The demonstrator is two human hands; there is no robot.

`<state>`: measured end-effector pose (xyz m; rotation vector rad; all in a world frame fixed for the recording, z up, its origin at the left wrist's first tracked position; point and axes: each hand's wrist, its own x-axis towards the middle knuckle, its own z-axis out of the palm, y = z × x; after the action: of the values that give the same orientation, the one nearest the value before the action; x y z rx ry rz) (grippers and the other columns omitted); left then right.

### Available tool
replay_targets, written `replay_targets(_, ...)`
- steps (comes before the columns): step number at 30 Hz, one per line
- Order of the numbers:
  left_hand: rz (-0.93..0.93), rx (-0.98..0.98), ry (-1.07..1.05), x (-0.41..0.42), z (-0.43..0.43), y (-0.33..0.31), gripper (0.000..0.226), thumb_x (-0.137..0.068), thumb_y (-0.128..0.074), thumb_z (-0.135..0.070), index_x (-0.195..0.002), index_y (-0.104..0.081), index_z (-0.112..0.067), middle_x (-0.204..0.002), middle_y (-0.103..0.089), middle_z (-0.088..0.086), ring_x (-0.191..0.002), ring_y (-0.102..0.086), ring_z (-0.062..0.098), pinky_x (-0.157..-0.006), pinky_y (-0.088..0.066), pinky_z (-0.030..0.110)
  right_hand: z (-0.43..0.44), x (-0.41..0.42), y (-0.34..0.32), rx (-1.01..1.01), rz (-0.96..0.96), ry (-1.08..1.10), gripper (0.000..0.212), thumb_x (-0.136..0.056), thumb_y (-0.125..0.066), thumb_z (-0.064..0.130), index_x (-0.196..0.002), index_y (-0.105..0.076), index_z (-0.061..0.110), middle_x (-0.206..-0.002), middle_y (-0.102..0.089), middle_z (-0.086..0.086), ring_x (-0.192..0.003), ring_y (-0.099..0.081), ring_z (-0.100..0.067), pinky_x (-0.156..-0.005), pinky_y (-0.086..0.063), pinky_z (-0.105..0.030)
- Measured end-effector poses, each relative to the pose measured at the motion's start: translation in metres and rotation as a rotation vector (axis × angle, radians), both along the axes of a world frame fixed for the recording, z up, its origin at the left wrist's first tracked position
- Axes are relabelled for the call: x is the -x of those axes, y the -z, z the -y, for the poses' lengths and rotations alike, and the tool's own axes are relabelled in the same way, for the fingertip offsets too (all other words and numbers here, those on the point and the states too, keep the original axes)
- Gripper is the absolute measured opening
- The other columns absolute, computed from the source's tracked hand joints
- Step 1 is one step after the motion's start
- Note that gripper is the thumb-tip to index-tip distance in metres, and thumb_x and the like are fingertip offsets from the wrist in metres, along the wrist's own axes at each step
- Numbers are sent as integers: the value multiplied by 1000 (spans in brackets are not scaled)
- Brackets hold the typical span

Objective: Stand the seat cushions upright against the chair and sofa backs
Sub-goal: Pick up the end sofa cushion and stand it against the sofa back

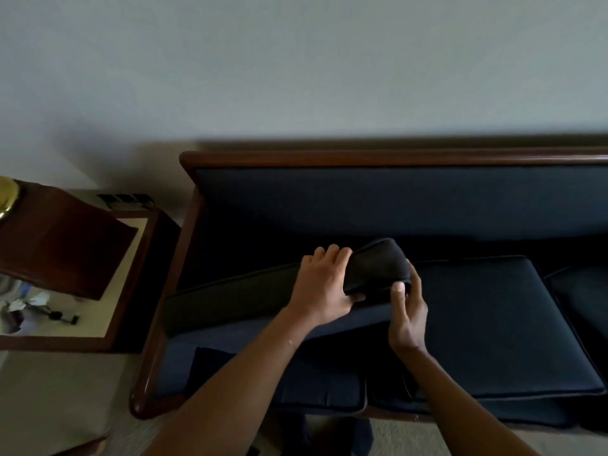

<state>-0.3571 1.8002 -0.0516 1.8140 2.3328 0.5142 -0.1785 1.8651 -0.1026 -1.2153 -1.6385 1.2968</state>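
**Status of task.** The sofa (362, 158) is carrying three navy seat cushions in view; no chair is showing. None of them is standing upright against the sofa back (362, 199) yet.

1. The left seat cushion (230, 301) is sitting tilted at the left end of the seat. Its right end is raised clear of the seat while its left end is staying low by the left arm of the sofa frame, and the raised corner is bending over. By judgement, this cushion is partway through its step and needs to be swung up and leaned on the back.
2. The middle seat cushion (477, 324) is lying flat on the seat, untouched.
3. The right seat cushion (582, 291) is lying flat at the right edge of the view and is cut off by it, so more cushions may be lying beyond.

**Other items.** One side table (65, 343) is standing just beside the sofa's left arm, bearing one lamp (59, 241) and several small objects too blurred to name.

**Grip.** Two hands are working, both on the raised end of the left seat cushion.
- The left hand (324, 284) is curling its fingers over the top edge, thumb on the near face.
- The right hand (408, 311) is pinching the bent corner between thumb and fingers.
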Motion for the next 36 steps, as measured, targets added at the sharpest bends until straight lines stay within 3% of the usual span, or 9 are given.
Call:
replay_targets(4, -51, -15, 32, 9, 5, 8, 93, -79, -74, -73, -144, -51, -11, -122, -61, 9, -106, -59, 31, -94, -50, 50, -9, -1, -1, 35, -51, -2, 71, -94, -51, 71, -149, -48, 27, -141, -59, -1, -128, -58, -22, -103, -51, -50)
replay_targets(8, -57, 26, 42, 38, 41, 15, 87, -102, -34, -77, -163, -34, -16, -142, -55, 10, -122, -54, 27, -109, -42, 46, -23, 20, -18, 95, 12, 62, 65, -86, -55, 74, -137, -57, 34, -136, -49, 8, -125, -52, -13, -100, -45, -33)
replay_targets(13, -58, 83, -437, 83, 116, 41, 78, -107, -10, -69, -160, -43, -23, -149, -57, 11, -142, -48, 34, -124, -24, 61, -26, 32, -25, 76, -134, 79, 39, -91, -61, 42, -125, -65, 23, -112, -68, 9, -100, -64, 0, -81, -50, -20)
replay_targets(16, 14, 141, -705, 106, 161, 53, 71, -107, -18, -66, -160, -43, -26, -165, -43, 12, -157, -28, 37, -122, -10, 75, -18, 43, -26, 78, -159, 183, 42, -90, -61, 38, -128, -67, 21, -114, -72, 9, -105, -65, -3, -85, -51, -20)
replay_targets(18, 63, 140, -844, 115, 179, 55, 70, -106, -21, -66, -159, -44, -28, -168, -38, 14, -157, -28, 41, -118, -15, 78, -13, 48, -25, 71, -182, 253, 43, -90, -60, 36, -130, -67, 21, -118, -72, 6, -109, -66, -9, -89, -52, -24)
replay_targets(22, 318, -5, -1047, 128, 194, 60, 64, -108, -35, -63, -161, -39, -27, -166, -39, 16, -148, -42, 41, -116, -38, 62, -9, 57, -28, 61, -180, 338, 38, -92, -59, 32, -127, -69, 19, -106, -74, 4, -93, -67, -2, -78, -50, -17)
replay_targets(27, 740, -469, -1361, 137, 186, 71, 55, -103, -65, -46, -149, -56, -16, -143, -64, 11, -132, -61, 30, -112, -50, 44, -9, 73, -34, 51, -165, 441, 33, -93, -58, 30, -120, -72, 17, -103, -75, 2, -88, -65, 2, -76, -49, -14)
replay_targets(32, 799, -639, -1509, 161, 149, 58, 41, -98, -73, -29, -135, -68, -12, -126, -69, 8, -112, -65, 22, -98, -53, 35, -13, 96, -41, 51, -167, 529, 33, -93, -57, 32, -118, -72, 16, -94, -71, 8, -78, -62, 11, -69, -44, -8)
replay_targets(36, 774, -670, -1454, 200, 123, 39, 43, -94, -73, -25, -136, -70, -16, -133, -68, 8, -116, -63, 20, -94, -51, 31, -29, 119, -50, 68, -177, 587, 30, -98, -57, 31, -118, -71, 15, -90, -67, 11, -72, -59, 17, -62, -41, -3)
